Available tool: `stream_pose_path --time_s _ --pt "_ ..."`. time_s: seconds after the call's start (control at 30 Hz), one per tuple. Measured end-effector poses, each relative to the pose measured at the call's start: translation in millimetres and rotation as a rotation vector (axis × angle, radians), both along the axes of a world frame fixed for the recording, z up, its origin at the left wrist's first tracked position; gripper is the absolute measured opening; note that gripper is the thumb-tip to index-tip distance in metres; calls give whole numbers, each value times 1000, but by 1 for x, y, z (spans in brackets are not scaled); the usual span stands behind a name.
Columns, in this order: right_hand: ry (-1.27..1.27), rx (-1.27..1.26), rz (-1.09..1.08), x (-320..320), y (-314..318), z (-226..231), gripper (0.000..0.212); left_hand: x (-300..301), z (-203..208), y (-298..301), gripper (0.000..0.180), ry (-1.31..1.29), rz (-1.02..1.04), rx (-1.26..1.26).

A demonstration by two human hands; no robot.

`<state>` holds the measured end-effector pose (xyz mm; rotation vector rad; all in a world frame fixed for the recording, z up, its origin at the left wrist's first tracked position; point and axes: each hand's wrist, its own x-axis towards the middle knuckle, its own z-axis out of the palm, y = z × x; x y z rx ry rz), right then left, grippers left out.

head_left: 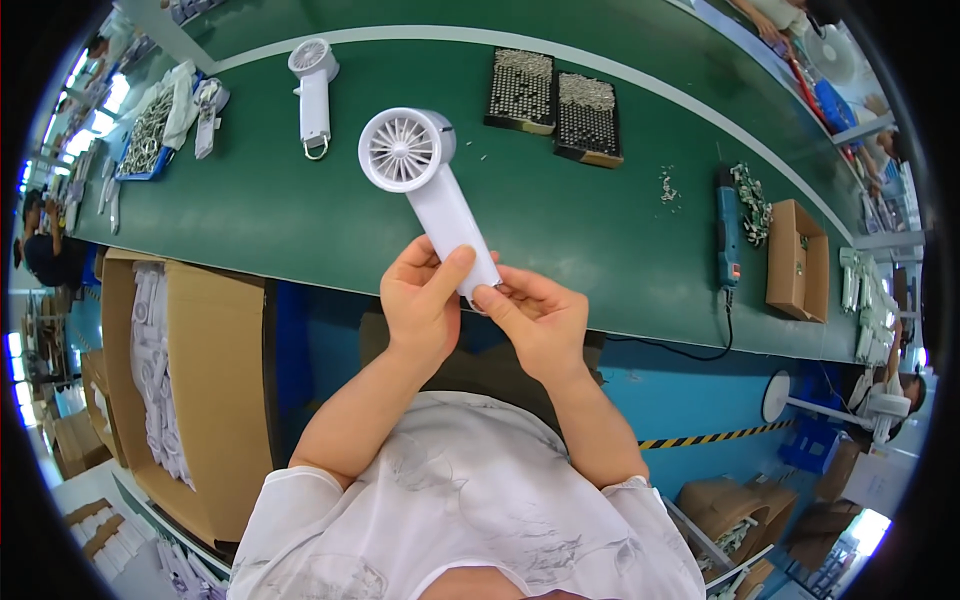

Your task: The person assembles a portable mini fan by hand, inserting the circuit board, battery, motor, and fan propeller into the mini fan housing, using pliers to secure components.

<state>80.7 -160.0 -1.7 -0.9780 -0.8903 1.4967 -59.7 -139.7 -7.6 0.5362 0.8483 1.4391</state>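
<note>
A white handheld fan (452, 215) is tilted over the near part of the green bench, its round grille up and to the left. My left hand (425, 300) is closed round the lower handle, thumb lying along it. At the handle's bottom end, my right hand (540, 312) pinches with thumb and forefinger; whatever small part lies between those fingertips is mostly hidden. Farther back on the bench lies a second white handheld fan (314, 95) with a loop at its base.
Two black trays of small metal parts (520, 88) stand at the back. To the right are a blue electric screwdriver (727, 225) with a cord, and a cardboard box (797, 262). A blue tray (145, 165) of straps sits far left. A large carton (215, 400) of white parts stands beside me.
</note>
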Motion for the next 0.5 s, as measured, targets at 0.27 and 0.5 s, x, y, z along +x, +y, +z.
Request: stream_pose_path --time_s 0.27,0.5 --pt "-33 69 -33 2 2 -7 32 -13 -3 10 35 115 -209 90" --pt "-550 245 95 35 5 13 37 -19 -9 19 39 219 -340 72"
